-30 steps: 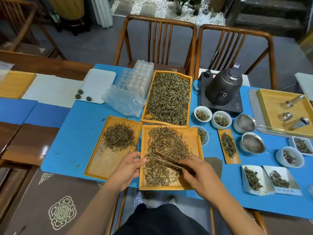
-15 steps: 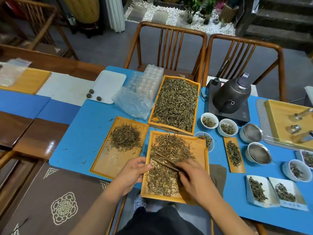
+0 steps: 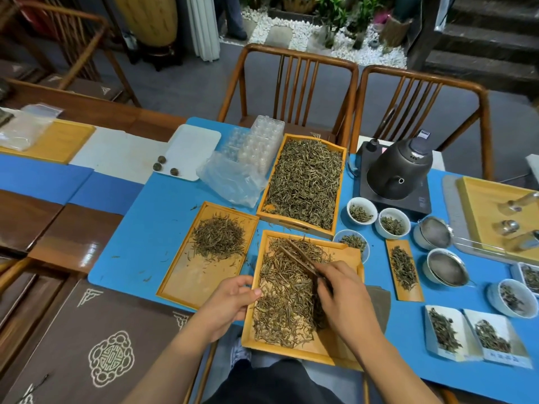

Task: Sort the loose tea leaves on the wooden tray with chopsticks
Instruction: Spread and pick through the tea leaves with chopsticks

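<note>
A wooden tray (image 3: 347, 352) lies at the table's near edge with loose tea leaves (image 3: 284, 298) spread over it. My right hand (image 3: 345, 295) grips dark chopsticks (image 3: 297, 258), whose tips reach up and left into the leaves near the tray's far end. My left hand (image 3: 230, 301) holds the tray's left rim, thumb on the edge. To the left lies a second wooden tray (image 3: 186, 287) with a small heap of sorted leaves (image 3: 218, 239).
A deep tray full of tea (image 3: 304, 182) stands behind. White cups (image 3: 361, 211), strainers (image 3: 444, 268), a dark kettle (image 3: 399, 167) and paper dishes (image 3: 449, 332) crowd the right. A plastic bag (image 3: 230, 179) and a white tray with tea balls (image 3: 189, 150) sit far left. Two chairs (image 3: 291, 83) stand opposite.
The chopstick tips have swung from the tray's middle toward its far end. My left hand stays on the rim. The camera has tilted, so the whole scene sits lower in view.
</note>
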